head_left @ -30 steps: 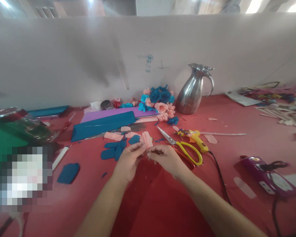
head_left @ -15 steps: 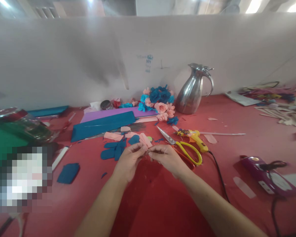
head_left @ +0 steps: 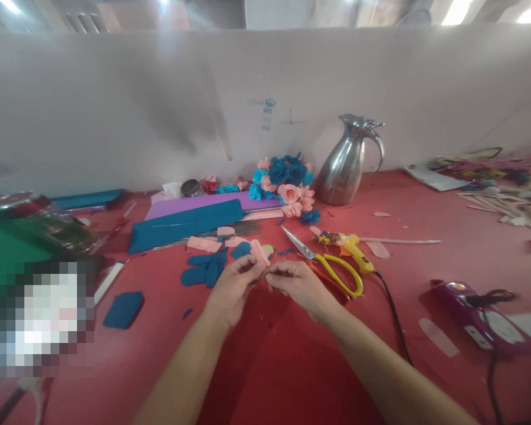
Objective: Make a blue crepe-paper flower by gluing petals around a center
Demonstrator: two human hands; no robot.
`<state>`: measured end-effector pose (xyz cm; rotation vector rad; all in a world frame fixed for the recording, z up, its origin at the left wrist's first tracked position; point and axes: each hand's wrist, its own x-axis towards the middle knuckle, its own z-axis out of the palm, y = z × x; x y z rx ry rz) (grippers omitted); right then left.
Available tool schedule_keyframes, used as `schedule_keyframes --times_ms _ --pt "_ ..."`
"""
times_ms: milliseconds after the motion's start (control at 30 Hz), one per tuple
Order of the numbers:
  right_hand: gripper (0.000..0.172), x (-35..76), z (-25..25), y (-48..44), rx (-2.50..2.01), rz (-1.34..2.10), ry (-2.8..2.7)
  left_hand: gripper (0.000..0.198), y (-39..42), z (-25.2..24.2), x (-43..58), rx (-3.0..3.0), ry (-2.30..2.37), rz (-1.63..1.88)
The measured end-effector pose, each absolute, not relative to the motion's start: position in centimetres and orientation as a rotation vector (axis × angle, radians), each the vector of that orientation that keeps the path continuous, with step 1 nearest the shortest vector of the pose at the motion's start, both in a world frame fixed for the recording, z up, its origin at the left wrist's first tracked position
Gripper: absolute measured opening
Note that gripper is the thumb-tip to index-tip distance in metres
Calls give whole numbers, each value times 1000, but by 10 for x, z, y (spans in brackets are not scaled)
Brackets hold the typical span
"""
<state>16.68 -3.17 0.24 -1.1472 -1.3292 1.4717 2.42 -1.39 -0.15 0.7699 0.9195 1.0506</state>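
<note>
Between my fingertips is a narrow strip of pink crepe paper (head_left: 259, 251), its upper end sticking up past my fingers. My left hand (head_left: 240, 283) pinches its lower part. Pressed close beside it, my right hand (head_left: 295, 282) pinches the strip's lower end, which is mostly hidden by the fingers. Blue paper petals (head_left: 206, 270) lie just left of my left hand, with pink paper pieces (head_left: 203, 244) behind them. To the right of my right hand lie yellow-handled scissors (head_left: 336, 274) and a yellow glue gun (head_left: 351, 251) holding a clear glue stick.
A bunch of blue and pink paper flowers (head_left: 287, 180) stands at the back beside a steel jug (head_left: 344, 162). Folded blue paper (head_left: 186, 225) lies left of it. A purple power strip (head_left: 482, 319) is at right, a glass jar (head_left: 39, 221) at left. The glue gun's cord (head_left: 393, 313) runs forward.
The pink strip's upper end has tilted slightly and looks narrower between my fingers. Both hands stay in nearly the same place.
</note>
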Motion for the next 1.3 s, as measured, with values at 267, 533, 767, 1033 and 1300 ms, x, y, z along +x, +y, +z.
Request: schedule_keyframes --times_ms 267,533,767,1033,1300 --pt "13 166 3 -32 -1133 1505 -1330 27 -14 -1 24 782 917 1022" --pt "12 166 3 -33 -1108 1526 -1359 26 -13 0 24 824 921 1034" --pt "13 166 2 -33 -1135 1490 -1388 23 -14 1 25 885 999 1081" --pt "13 164 -6 -32 -1122 1451 -1414 18 -15 -2 25 952 1031 1082" --pt "16 164 -7 -32 -1120 1453 -1399 15 -15 -1 24 960 1019 1074"
